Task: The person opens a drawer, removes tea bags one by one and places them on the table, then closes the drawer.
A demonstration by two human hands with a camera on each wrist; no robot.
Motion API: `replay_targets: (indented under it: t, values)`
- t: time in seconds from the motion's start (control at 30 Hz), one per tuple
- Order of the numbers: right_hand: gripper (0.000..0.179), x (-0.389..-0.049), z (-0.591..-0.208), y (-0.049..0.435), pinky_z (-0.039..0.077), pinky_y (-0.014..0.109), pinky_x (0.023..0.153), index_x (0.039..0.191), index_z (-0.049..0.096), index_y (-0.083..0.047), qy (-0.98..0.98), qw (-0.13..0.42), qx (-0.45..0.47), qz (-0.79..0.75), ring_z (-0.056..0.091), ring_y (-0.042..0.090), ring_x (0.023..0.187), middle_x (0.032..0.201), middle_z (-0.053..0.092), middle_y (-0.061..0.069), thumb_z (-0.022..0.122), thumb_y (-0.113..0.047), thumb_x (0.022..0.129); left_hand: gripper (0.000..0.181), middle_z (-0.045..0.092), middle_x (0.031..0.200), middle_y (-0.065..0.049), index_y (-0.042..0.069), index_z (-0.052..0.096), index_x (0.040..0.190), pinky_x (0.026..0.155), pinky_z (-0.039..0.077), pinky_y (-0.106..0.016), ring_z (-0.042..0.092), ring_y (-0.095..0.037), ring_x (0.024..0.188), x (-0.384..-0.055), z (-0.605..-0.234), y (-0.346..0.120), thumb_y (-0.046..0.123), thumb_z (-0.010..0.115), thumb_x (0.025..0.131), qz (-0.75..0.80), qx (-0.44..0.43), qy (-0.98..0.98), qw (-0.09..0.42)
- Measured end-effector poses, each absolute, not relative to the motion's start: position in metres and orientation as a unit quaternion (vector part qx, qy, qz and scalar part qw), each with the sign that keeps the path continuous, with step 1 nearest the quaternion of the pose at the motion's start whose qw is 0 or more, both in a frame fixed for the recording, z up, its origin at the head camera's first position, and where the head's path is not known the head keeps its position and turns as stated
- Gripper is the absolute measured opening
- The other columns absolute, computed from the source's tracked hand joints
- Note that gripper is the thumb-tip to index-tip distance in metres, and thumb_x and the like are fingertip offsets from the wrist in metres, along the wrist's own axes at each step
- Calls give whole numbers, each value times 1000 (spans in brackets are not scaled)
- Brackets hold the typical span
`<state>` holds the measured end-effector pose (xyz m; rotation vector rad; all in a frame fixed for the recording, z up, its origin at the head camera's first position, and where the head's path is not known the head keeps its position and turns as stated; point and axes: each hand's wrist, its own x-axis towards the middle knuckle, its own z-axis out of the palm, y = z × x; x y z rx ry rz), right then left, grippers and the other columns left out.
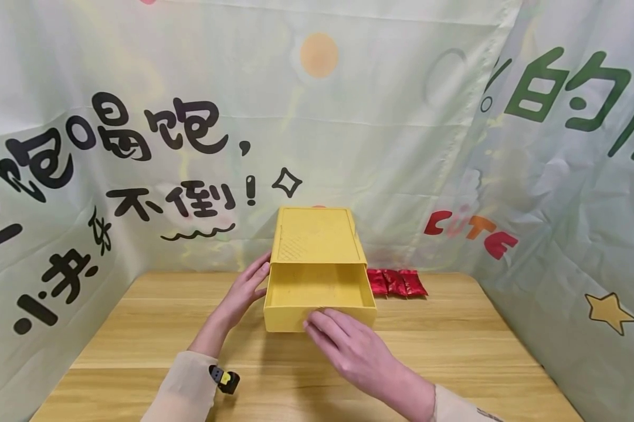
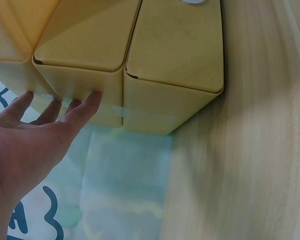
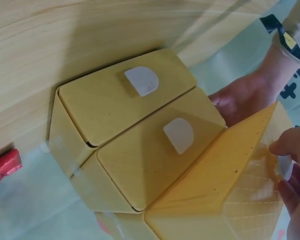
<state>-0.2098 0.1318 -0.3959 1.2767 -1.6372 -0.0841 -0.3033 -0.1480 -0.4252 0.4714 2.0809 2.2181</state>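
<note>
A yellow drawer unit (image 1: 317, 234) stands on the table with its top drawer (image 1: 285, 319) pulled out and the bare drawer floor showing. My right hand (image 1: 353, 351) is at the front of that drawer. In the right wrist view, its thumb and fingers pinch the drawer's white pull tab (image 3: 283, 167). Below it are two closed drawers, the middle one with a white tab (image 3: 179, 136) and the bottom one with another tab (image 3: 141, 81). My left hand (image 2: 35, 145) rests against the unit's side, fingers extended and fingertips on the yellow wall.
Several shiny red packets (image 1: 396, 282) lie on the wooden table (image 1: 190, 316) to the right of the unit, near the back edge. A printed cloth (image 1: 401, 146) hangs behind and on both sides. A black strap device (image 1: 224, 380) is on the left sleeve.
</note>
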Motion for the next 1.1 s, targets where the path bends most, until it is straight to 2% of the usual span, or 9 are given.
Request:
replay_targets:
  t: [0.47,0.8,1.1]
  values:
    - [35,-221,-397,129,59,33,95,122,73,2,-690,499,524,-24,67,28,108,124,68,18,40,1,110,61,25,171,-11,10,27,166,118,34,-65,24,-33,156,-305,-427,-148,36,44,113,716,159,679,29]
    - [36,-228,-398,126,60,33,93,121,74,3,-692,500,520,-13,67,29,107,123,68,18,39,-2,112,59,25,171,-8,13,27,166,117,36,-63,26,-31,155,-304,-427,-149,35,43,113,717,157,678,34]
    - [37,-237,-400,127,58,34,98,125,73,2,-708,488,509,-32,66,30,111,128,67,18,38,-1,111,60,25,171,-10,12,26,166,117,37,-63,25,-33,155,-305,-427,-148,35,43,113,712,158,683,30]
